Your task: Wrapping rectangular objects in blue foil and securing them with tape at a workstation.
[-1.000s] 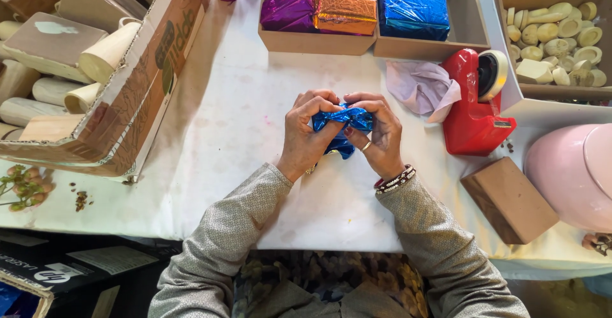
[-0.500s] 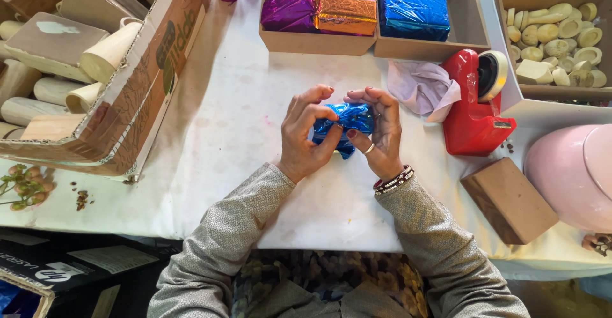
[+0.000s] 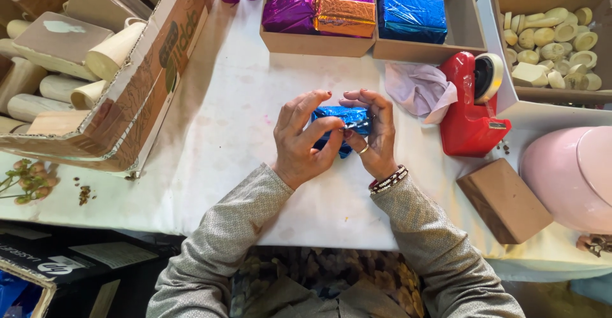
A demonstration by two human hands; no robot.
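The blue foil parcel (image 3: 341, 123) is sitting between my two hands, just above the white-covered bench (image 3: 217, 120), in the middle of the scene. My left hand (image 3: 306, 140) is cupping its left end, the thumb and fingers (image 3: 319, 126) pinching the foil from that side. My right hand (image 3: 373, 133) is closing on the right end, its fingers (image 3: 370, 101) curling over the top and pressing the wrap down; a ring and a beaded bracelet are showing on that hand. Both hands are gripping the parcel, none of the fingers spread free.

Just to the right, a crumpled lilac cloth (image 3: 417, 88) is lying against a red tape dispenser (image 3: 468, 110). Nearer and further right a plain brown block (image 3: 503, 200) is resting on the bench, with a pink rounded thing (image 3: 567, 174) beside it. At the far side, a cardboard tray (image 3: 319, 42) is holding purple and orange foil-wrapped blocks (image 3: 319, 5), and the next tray is holding blue ones (image 3: 411, 12). Far right, a box (image 3: 510, 98) is holding pale cut pieces (image 3: 551, 37). On the left, a large carton (image 3: 153, 82) is holding cream-coloured logs (image 3: 115, 47).
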